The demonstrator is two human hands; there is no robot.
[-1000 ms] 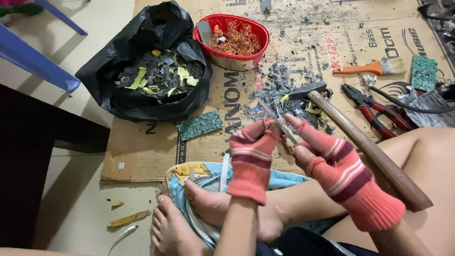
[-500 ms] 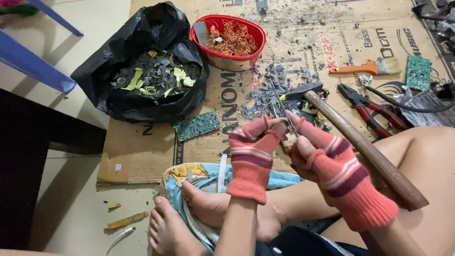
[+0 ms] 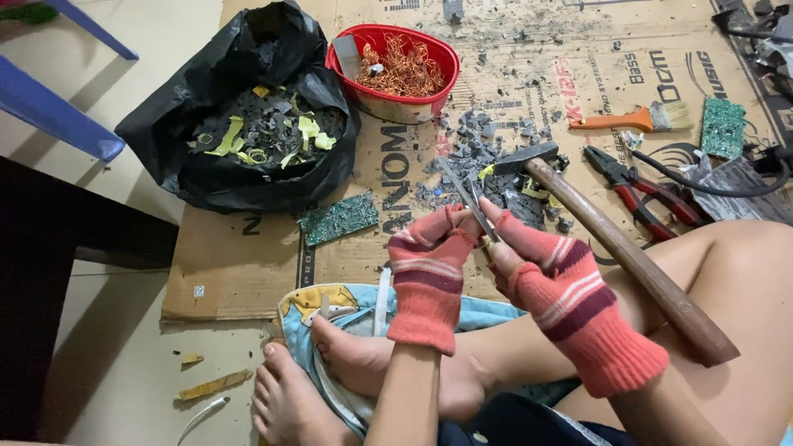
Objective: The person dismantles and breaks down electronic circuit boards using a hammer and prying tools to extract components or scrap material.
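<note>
Both hands, in striped red fingerless gloves, meet just below the wooden-handled hammer (image 3: pixel 611 239). The left hand (image 3: pixel 429 277) and right hand (image 3: pixel 549 285) together pinch 1 thin grey metal strip (image 3: pixel 464 196), which points up toward the hammer's head.

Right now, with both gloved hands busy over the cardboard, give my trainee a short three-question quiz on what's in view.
1. True or false: the hammer lies with its handle resting across the person's leg.
2. What fills the red bowl? A) green circuit boards B) copper-coloured wire C) yellow strips
3. What do the left hand and right hand grip between them?

Key:
1. True; its head sits by the grey fragments.
2. B. The yellow strips are in the black bag.
3. A thin grey metal tool, pointing away from the person; what kind it is I cannot tell.
</note>
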